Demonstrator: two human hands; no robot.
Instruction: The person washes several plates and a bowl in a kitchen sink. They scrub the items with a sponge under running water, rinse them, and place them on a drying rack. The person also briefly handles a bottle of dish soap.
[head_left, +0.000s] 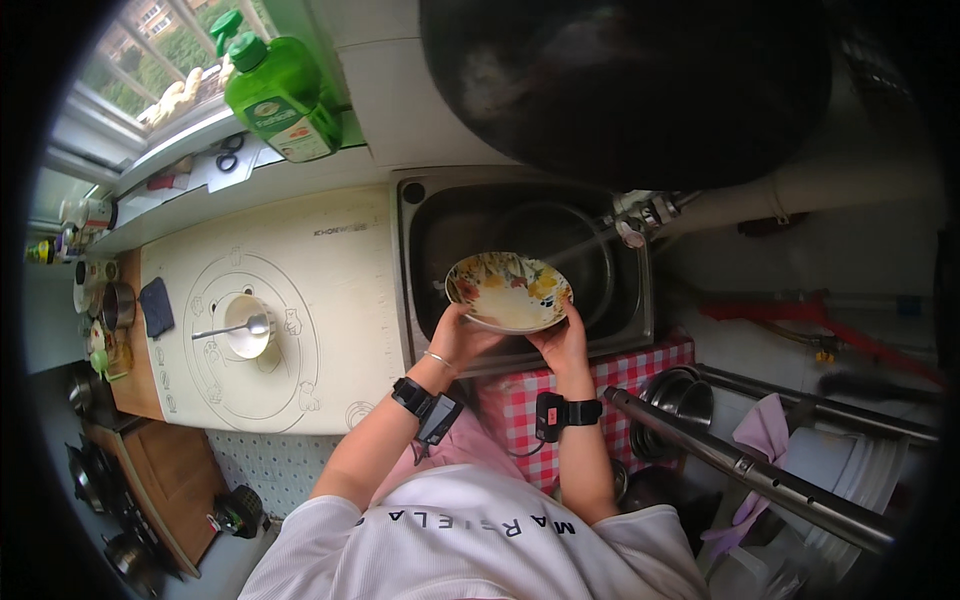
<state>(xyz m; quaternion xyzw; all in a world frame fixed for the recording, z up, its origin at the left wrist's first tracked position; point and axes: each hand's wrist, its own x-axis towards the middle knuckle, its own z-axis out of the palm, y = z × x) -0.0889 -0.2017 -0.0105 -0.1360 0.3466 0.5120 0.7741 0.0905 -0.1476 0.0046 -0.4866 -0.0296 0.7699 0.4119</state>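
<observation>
A floral-patterned bowl (510, 292) is held over a stainless steel sink (401, 300) by both hands. My left hand (466, 335) grips its near left rim, and my right hand (564, 341) grips the near right rim; the fingers under the bowl are mostly hidden. A thin stream of water runs from the metal faucet (637, 217) towards the bowl's far edge. Inside the sink, behind the bowl, a large round rim shows dimly. On the pale baking mat (352, 300) to the left stands a white bowl (241, 346) with a metal spoon (256, 324) across it.
A green pump bottle (285, 97) and black-handled scissors (229, 154) are on the window ledge. A dark folded cloth (156, 307) lies at the mat's left edge. Above the sink looms a large dark round object (630, 90). Metal rails (750, 465) and stacked metal bowls (686, 401) stand at right.
</observation>
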